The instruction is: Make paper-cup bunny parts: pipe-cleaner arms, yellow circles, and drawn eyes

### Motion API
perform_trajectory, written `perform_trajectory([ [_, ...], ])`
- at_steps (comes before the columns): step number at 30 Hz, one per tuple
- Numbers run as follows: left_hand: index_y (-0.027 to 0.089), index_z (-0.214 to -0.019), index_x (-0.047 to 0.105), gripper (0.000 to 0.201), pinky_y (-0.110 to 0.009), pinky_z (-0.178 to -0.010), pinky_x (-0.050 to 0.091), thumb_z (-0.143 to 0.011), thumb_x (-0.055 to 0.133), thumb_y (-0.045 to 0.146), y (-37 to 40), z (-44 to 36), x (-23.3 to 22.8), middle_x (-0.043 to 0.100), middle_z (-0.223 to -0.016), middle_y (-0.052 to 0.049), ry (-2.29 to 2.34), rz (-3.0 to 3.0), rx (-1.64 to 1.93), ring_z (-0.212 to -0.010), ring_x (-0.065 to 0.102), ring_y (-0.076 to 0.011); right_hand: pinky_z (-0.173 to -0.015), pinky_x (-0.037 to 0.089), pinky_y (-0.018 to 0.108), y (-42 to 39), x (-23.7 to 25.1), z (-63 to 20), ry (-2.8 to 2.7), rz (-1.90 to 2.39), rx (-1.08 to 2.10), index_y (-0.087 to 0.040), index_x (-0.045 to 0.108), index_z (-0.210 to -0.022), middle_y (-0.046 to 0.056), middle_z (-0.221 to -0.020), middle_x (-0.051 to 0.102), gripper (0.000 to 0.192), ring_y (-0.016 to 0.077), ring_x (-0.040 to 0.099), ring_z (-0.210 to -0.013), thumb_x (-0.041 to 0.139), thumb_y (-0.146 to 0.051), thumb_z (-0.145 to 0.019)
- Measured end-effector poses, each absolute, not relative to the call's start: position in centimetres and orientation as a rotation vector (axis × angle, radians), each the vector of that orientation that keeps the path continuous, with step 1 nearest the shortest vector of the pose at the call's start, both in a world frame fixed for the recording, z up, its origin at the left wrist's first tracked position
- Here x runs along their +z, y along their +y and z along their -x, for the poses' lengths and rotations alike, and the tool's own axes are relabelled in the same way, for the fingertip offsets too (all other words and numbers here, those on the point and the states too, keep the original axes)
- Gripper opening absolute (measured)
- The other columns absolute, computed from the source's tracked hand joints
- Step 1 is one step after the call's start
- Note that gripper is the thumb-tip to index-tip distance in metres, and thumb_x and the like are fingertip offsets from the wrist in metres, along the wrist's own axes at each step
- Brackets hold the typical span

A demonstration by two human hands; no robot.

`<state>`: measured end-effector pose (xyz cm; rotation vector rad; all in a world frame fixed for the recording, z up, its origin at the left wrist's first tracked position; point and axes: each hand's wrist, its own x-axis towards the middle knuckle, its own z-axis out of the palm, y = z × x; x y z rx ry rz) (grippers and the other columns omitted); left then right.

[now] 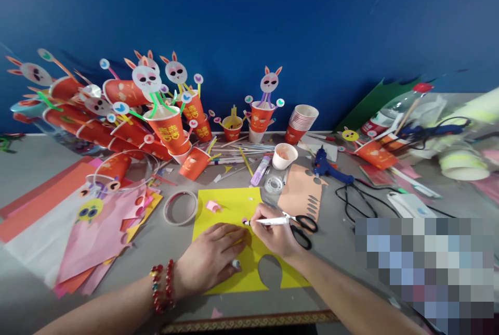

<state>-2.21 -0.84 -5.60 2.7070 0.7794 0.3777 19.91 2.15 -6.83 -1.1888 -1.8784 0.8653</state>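
My right hand (275, 231) grips a white marker (273, 221), its dark tip lowered to a small pinkish piece (244, 219) on the yellow paper sheet (218, 283). Beside it, my left hand (212, 257) rests on the same sheet, fingers bent and close together near the marker's tip. A small white marker cap (235, 263) pokes out between its thumb and fingers. A folded pink paper scrap (213, 206) lies higher on the sheet, which has a rounded cut-out near its lower edge. Black-handled scissors (304, 228) lie just right of my right hand, partly hidden by it.
Rabbit-faced red paper cups (166, 127) crowd the back left. Stacked cups (302, 121), a white cup (284, 156) and a glue stick (260, 170) stand behind the sheet. A blue glue gun (331, 168) with its cord lies right; a tape roll (180, 207) and coloured papers (93, 236) left.
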Motion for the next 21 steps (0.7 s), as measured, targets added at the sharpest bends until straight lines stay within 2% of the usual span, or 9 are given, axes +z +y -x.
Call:
perform_trajectory([
  [21, 0.017, -0.128, 0.056, 0.037, -0.042, -0.106, 0.045, -0.094, 0.056, 0.032, -0.83, 2.20, -5.57, 0.058, -0.140, -0.011, 0.788, -2.717, 0.338, -0.127, 0.052, -0.0269, -0.052, 0.032, 0.023, 2.19, -6.88, -19.89, -1.884, 1.179, 0.876, -0.022, 0.046, -0.069, -0.006, -0.058, 0.048, 0.019, 0.0109, 0.044, -0.051, 0.051, -0.016, -0.087],
])
